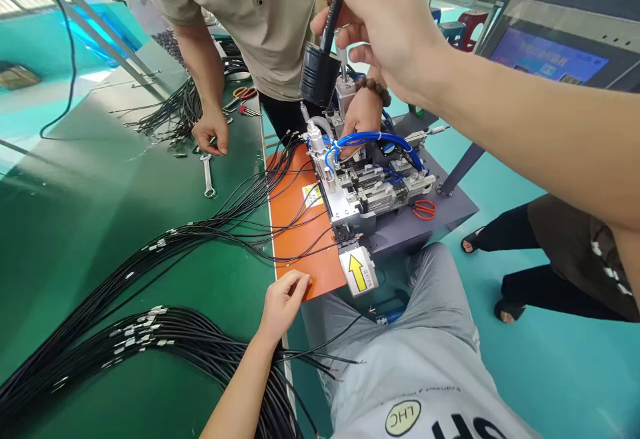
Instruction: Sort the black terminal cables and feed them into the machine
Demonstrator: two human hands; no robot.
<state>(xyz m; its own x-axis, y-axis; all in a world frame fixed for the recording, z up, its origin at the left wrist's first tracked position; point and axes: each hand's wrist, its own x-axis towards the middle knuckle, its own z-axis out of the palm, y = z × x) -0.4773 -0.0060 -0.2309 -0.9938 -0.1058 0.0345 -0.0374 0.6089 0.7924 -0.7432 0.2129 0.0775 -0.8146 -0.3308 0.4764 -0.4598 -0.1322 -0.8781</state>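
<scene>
My right hand (383, 16) is raised above the machine, its fingers around the black ribbed neck of a gooseneck lamp (320, 76). The lamp's cylindrical black head hangs tilted downward. My left hand (284, 302) rests with curled fingers at the edge of an orange plate (290, 239); nothing shows in it. To the right of the plate stands a metal machine (345, 202) with blue air tubes (370, 138). Thin black cables (220, 229) run across the plate up to the machine. A white block with a yellow arrow (357, 272) sits at its near end.
Opposite me, a co-worker's hand (365, 116) reaches into the machine; the other (213, 132) holds something small and dark. A wrench (208, 176) and a large cable bundle (175, 326) lie on the green table. Red-handled snips (424, 210) lie right; a screen (547, 56) stands behind.
</scene>
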